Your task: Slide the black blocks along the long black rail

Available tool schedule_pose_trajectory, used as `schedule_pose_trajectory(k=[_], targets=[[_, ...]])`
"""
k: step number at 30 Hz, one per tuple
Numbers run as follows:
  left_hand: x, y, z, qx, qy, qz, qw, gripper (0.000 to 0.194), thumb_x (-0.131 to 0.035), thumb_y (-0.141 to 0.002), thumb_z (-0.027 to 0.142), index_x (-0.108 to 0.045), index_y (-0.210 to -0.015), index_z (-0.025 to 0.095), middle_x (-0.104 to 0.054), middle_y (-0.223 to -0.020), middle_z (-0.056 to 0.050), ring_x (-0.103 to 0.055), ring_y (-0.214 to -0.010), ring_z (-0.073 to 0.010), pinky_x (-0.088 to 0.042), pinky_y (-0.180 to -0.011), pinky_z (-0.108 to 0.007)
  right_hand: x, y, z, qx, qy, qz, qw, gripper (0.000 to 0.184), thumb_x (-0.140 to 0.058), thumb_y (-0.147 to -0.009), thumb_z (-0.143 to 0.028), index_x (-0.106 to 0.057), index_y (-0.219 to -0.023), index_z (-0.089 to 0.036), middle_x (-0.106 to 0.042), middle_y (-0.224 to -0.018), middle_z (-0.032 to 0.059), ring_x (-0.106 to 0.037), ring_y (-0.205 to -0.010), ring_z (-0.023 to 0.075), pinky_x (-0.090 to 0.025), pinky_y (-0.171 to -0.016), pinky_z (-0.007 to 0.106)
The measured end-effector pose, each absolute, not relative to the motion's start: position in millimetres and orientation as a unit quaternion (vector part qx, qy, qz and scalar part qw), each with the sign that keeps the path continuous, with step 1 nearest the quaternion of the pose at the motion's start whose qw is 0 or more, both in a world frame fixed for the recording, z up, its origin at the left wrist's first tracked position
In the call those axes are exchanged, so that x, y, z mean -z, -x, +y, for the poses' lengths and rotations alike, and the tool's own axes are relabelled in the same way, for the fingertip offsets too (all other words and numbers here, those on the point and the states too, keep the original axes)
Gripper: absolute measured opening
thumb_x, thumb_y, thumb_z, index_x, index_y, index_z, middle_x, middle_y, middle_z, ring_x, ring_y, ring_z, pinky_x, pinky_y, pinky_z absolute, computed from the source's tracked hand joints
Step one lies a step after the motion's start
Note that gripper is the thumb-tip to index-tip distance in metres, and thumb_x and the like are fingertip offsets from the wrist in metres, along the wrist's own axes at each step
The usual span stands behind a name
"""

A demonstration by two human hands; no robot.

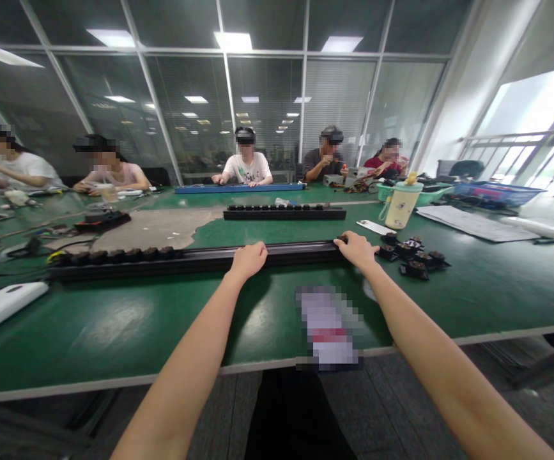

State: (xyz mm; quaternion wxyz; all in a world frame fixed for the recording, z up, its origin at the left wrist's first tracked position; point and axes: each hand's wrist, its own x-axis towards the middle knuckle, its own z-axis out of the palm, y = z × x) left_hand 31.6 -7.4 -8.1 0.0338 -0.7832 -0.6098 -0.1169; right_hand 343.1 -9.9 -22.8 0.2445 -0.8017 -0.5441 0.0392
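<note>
A long black rail (296, 253) lies across the green table in front of me, with a row of small black blocks (123, 255) seated along its left part. My left hand (248, 260) is closed around the rail near its middle, fingers curled over the far edge. At the rail's right end my right hand (359, 249) has its thumb and fingertips pinched on a small dark block (342, 239), mostly hidden by the fingers. To the right of that hand lie several loose black blocks (415, 255) with brownish parts.
A phone (327, 326) lies at the near table edge, a second phone (376, 227) by a yellow cup (402, 204). Farther back rests another black rail (284, 214). Baskets (497, 191) and papers (468, 222) are right. Several people sit across the table (114, 319).
</note>
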Motion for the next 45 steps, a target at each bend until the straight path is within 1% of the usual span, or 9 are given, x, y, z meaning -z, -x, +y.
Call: schedule_pose_trajectory(k=[4, 11, 15, 32, 34, 37, 40, 43, 45], targets=[[7.8, -31.6, -7.2, 0.118, 0.785, -0.608, 0.029, 0.037, -0.033, -0.103, 0.03, -0.068, -0.113, 0.024, -0.076, -0.118, -0.009, -0.07, -0.11, -0.0275, -0.049, -0.092, -0.037, 22.3, -342.9, -10.2, -0.038, 0.803, -0.543, 0.242, 0.038, -0.053, -0.098, -0.049, -0.068, -0.123, -0.025, -0.07, -0.123, 0.015, -0.062, -0.121, 0.0393, -0.026, -0.107, 0.073], [8.1, -31.7, -7.8, 0.117, 0.785, -0.607, 0.031, 0.036, -0.033, -0.103, 0.03, -0.068, -0.113, 0.024, -0.076, -0.117, -0.009, -0.07, -0.11, -0.0264, -0.049, -0.092, -0.036, 23.8, -354.6, -11.0, -0.029, 0.812, -0.525, 0.254, 0.039, -0.057, -0.093, -0.048, -0.066, -0.12, -0.023, -0.07, -0.12, 0.0155, -0.064, -0.116, 0.0365, -0.039, -0.103, 0.061], [8.8, -31.3, -6.4, 0.116, 0.784, -0.608, 0.032, 0.037, -0.033, -0.103, 0.03, -0.068, -0.113, 0.024, -0.076, -0.117, -0.009, -0.07, -0.11, -0.0265, -0.049, -0.092, -0.036, 24.6, -358.7, -10.3, -0.026, 0.813, -0.526, 0.247, 0.037, -0.055, -0.093, -0.046, -0.066, -0.121, -0.023, -0.071, -0.119, 0.0157, -0.065, -0.115, 0.0361, -0.041, -0.101, 0.058], [7.1, -32.1, -7.6, 0.116, 0.787, -0.606, 0.031, 0.037, -0.033, -0.103, 0.03, -0.068, -0.113, 0.024, -0.076, -0.118, -0.009, -0.07, -0.11, -0.0269, -0.049, -0.091, -0.037, 26.5, -361.3, -9.0, -0.028, 0.812, -0.525, 0.252, 0.038, -0.055, -0.093, -0.047, -0.065, -0.121, -0.023, -0.07, -0.122, 0.0153, -0.064, -0.116, 0.0355, -0.039, -0.103, 0.059], [7.4, -31.5, -7.5, 0.119, 0.787, -0.605, 0.031, 0.037, -0.033, -0.103, 0.03, -0.068, -0.113, 0.025, -0.076, -0.118, -0.008, -0.07, -0.11, -0.0263, -0.049, -0.091, -0.036, 26.3, -362.2, -9.2, -0.034, 0.809, -0.529, 0.255, 0.037, -0.055, -0.093, -0.047, -0.064, -0.12, -0.022, -0.07, -0.121, 0.0147, -0.063, -0.116, 0.0349, -0.036, -0.105, 0.061], [7.8, -30.9, -7.2, 0.119, 0.785, -0.607, 0.029, 0.036, -0.034, -0.103, 0.03, -0.068, -0.112, 0.025, -0.076, -0.117, -0.008, -0.07, -0.11, -0.0254, -0.048, -0.092, -0.035, 26.5, -363.1, -9.4, -0.041, 0.805, -0.531, 0.262, 0.037, -0.054, -0.093, -0.048, -0.063, -0.117, -0.023, -0.071, -0.119, 0.0134, -0.062, -0.117, 0.0343, -0.028, -0.11, 0.067], [8.2, -30.8, -7.0, 0.118, 0.783, -0.61, 0.028, 0.036, -0.034, -0.103, 0.03, -0.068, -0.113, 0.025, -0.076, -0.117, -0.008, -0.07, -0.11, -0.0255, -0.048, -0.093, -0.035, 27.5, -363.3, -9.6, -0.046, 0.816, -0.513, 0.26, 0.044, -0.055, -0.092, -0.055, -0.062, -0.119, -0.021, -0.07, -0.121, 0.0157, -0.061, -0.12, 0.0358, -0.027, -0.11, 0.069], [8.7, -30.7, -6.7, 0.119, 0.783, -0.61, 0.028, 0.036, -0.035, -0.103, 0.03, -0.069, -0.113, 0.025, -0.076, -0.117, -0.008, -0.07, -0.11, -0.0257, -0.048, -0.094, -0.036, 29.0, -364.1, -9.1, -0.046, 0.834, -0.493, 0.242, 0.06, -0.058, -0.089, -0.064, -0.06, -0.125, -0.016, -0.067, -0.126, 0.0224, -0.056, -0.127, 0.0398, -0.03, -0.108, 0.069], [9.0, -30.5, -6.6, 0.12, 0.783, -0.61, 0.028, 0.036, -0.035, -0.103, 0.031, -0.069, -0.114, 0.026, -0.076, -0.117, -0.008, -0.07, -0.11, -0.0259, -0.048, -0.094, -0.036, 30.4, -365.4, -8.0, -0.042, 0.84, -0.49, 0.231, 0.068, -0.057, -0.088, -0.069, -0.061, -0.126, -0.013, -0.064, -0.129, 0.0259, -0.051, -0.133, 0.0425, -0.027, -0.11, 0.071]])
